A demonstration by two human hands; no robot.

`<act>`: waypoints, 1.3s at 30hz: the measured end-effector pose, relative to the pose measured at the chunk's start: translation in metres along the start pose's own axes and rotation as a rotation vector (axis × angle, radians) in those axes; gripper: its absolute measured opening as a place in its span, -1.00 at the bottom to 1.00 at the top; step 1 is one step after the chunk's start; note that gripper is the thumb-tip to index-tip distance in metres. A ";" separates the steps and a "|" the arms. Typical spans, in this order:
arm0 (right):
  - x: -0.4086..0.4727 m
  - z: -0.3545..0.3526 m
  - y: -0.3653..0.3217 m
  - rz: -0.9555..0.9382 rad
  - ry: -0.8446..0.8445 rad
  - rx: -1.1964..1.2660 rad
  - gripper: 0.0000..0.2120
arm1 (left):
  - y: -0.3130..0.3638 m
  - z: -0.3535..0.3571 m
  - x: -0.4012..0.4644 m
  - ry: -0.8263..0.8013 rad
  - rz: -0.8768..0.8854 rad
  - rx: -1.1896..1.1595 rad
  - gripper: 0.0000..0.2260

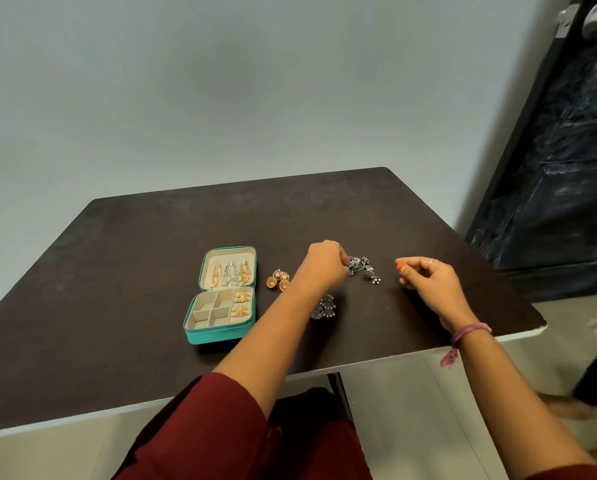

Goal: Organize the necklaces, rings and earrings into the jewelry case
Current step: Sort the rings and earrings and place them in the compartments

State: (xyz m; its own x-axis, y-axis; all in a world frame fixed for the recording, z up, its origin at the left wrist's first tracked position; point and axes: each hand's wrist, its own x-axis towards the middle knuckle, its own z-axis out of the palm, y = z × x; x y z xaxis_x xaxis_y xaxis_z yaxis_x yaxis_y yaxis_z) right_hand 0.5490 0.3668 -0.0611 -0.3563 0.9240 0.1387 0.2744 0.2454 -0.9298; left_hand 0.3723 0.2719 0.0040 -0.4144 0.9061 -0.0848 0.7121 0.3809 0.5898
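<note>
A teal jewelry case point(221, 336) lies open on the dark table point(117, 271). Necklaces hang in its lid and gold rings fill its right slots. Gold earrings point(278, 280) lie just right of the case. My left hand point(321, 266) reaches across, fingers pinched on a cluster of silver earrings point(363, 268) resting on the table. Another silver earring pair point(325, 306) lies partly hidden under my left forearm. My right hand point(428, 282) hovers to the right of the cluster, fingers loosely curled, holding nothing that I can see.
The table's front edge point(359, 363) and right corner point(541, 325) are close to my right wrist. A dark door point(550, 168) stands at the right. A pale wall rises behind the table.
</note>
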 end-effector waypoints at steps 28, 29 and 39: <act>0.001 0.017 0.006 -0.152 -0.066 -0.377 -0.86 | 0.008 0.047 0.025 0.046 0.016 -0.088 -0.93; 0.001 0.017 0.005 -0.149 -0.068 -0.378 -0.86 | 0.008 0.047 0.025 0.048 0.016 -0.104 -0.94; -0.002 0.016 0.004 -0.145 -0.058 -0.374 -0.87 | 0.014 0.030 0.024 0.047 0.001 -0.318 -0.95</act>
State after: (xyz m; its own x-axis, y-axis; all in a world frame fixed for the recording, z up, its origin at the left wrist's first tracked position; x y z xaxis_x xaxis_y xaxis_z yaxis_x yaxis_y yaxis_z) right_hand 0.5359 0.3613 -0.0702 -0.4625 0.8562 0.2301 0.5195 0.4721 -0.7123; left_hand 0.3890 0.3047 -0.0137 -0.4448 0.8942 -0.0510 0.5027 0.2964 0.8120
